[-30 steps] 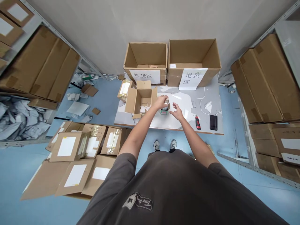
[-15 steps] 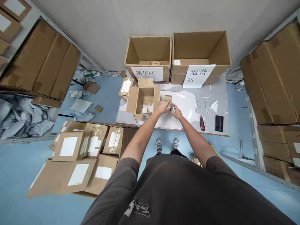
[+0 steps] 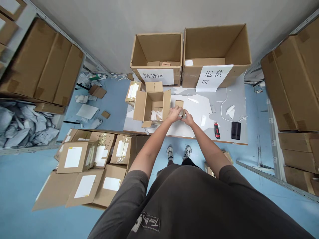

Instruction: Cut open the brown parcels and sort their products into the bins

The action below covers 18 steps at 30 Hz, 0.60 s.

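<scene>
My left hand (image 3: 174, 114) and my right hand (image 3: 187, 117) close in from both sides on a small cardboard box (image 3: 179, 103) on the table. Its flap stands up at the far side. Between the hands shows a small greyish, shiny item at the box's mouth, too small to name. Which fingers touch that item and which the box I cannot make out. Just left of my left hand is an open carton (image 3: 154, 106) with small boxes and white paper pieces inside.
Two large labelled cartons (image 3: 156, 53) (image 3: 216, 43) stand at the table's back. A red-black utility knife (image 3: 217, 130) and a phone (image 3: 235, 130) lie at the right. Taped boxes (image 3: 73, 157) fill a big carton at lower left. Shelves (image 3: 276, 159) flank the table.
My right hand has drawn in closer around the small box and the item. The left hand stays nearly in place. The camera view has shifted slightly.
</scene>
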### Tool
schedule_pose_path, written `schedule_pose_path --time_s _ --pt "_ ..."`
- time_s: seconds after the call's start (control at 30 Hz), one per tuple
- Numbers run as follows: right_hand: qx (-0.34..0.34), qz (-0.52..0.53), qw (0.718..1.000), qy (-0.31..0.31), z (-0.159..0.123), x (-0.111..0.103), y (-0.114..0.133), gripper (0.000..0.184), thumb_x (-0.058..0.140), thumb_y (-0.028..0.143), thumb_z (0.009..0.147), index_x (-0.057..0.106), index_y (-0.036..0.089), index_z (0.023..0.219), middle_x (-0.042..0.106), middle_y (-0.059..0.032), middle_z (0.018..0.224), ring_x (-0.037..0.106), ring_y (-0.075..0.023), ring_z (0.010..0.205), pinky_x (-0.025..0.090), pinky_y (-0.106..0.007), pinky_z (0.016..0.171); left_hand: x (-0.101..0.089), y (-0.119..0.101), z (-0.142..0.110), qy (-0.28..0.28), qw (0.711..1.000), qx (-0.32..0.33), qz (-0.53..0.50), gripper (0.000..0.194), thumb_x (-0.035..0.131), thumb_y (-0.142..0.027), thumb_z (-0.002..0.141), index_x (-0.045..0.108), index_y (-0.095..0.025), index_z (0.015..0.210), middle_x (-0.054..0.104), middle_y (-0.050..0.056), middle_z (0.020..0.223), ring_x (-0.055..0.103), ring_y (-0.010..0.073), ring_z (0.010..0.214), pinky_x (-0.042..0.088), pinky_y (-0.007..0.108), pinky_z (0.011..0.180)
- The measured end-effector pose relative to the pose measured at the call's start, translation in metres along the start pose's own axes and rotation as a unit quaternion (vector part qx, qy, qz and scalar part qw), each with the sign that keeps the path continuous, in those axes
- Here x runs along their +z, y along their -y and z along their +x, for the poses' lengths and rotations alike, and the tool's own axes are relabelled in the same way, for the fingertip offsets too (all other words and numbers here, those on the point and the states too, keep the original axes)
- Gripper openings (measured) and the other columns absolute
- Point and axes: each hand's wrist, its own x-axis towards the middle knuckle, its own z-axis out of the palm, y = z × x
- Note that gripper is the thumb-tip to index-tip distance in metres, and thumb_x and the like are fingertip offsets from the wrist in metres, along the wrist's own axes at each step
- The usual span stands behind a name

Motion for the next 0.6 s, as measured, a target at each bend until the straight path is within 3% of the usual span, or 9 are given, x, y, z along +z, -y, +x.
schedule_pose_path --time_s 0.3,0.6 --pt "-0.009 -0.023 1.0 0.0 -0.0025 -0.0025 0.0023 0.084 0.081 0.046 0.072 0.058 0.025 0.15 0.077 -0.0099 0.132 0.073 -0.0368 0.11 0.059 -0.055 0.102 -0.0036 -0.0006 -0.0008 -0.002 0.999 0.01 0.031 0.051 0.082 -0.022 0.085 0.067 -0.023 0.133 0.067 0.014 0.135 0.06 0.0357 0.133 0.041 0.046 0.113" --pt "0.004 -0.028 1.0 0.002 -0.0006 -0.0008 0.0022 0.081 0.08 0.039 0.072 0.058 0.028 0.149 0.078 -0.0076 0.129 0.074 -0.0374 0.113 0.059 -0.055 0.102 -0.0035 0.0014 0.0007 -0.001 1.0 0.015 0.026 0.056 0.084 -0.02 0.082 0.065 -0.021 0.135 0.065 0.014 0.135 0.065 0.0327 0.123 0.049 0.04 0.106"
